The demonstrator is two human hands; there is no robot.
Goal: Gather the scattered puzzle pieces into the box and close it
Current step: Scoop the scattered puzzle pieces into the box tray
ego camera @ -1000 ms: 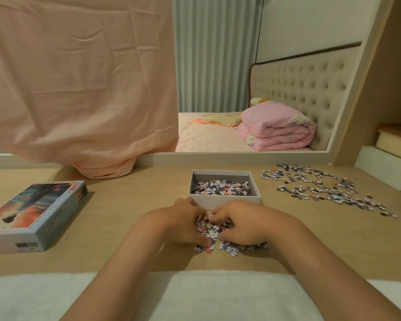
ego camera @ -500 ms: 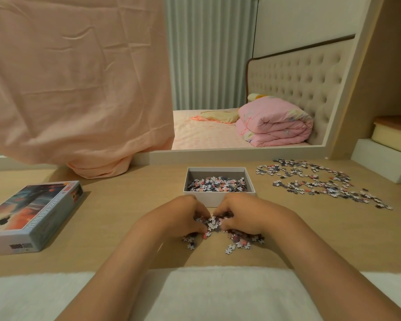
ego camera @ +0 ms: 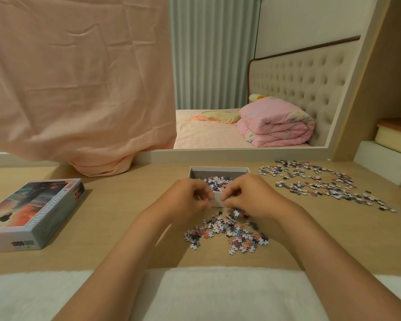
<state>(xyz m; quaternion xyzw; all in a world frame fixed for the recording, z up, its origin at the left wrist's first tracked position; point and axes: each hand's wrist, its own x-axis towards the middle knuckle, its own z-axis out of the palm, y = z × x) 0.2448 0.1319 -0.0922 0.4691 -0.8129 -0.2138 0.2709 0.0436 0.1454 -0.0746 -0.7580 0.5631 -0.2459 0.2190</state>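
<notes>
Both hands have lifted off the near pile point(ego camera: 227, 235) since half a second ago and come forward to the box point(ego camera: 219, 169), leaving a looser spread of pieces on the counter point(ego camera: 125, 205) behind them. That box sits open at the middle of the counter, already holding a layer of pieces, its long axis running side to side, directly beyond the knuckles. The left hand point(ego camera: 188, 198) and right hand point(ego camera: 248, 195) are level at its front wall, about equally near, so the drop seems to need only a short carry over that wall. The right hand's fingers are curled around a few puzzle pieces point(ego camera: 236, 213) that show under its palm; the left hand's fingers are curled too, but blur hides whether they hold anything. A far scatter point(ego camera: 322, 184) lies well off to the right, on the right hand's side, and the printed lid point(ego camera: 30, 212) rests face up at the left, nearer the left hand. White fabric point(ego camera: 218, 293) covers the counter's near edge, a peach cloth point(ego camera: 79, 89) hangs at the back left, and a bed with a folded pink quilt point(ego camera: 276, 126) shows behind
</notes>
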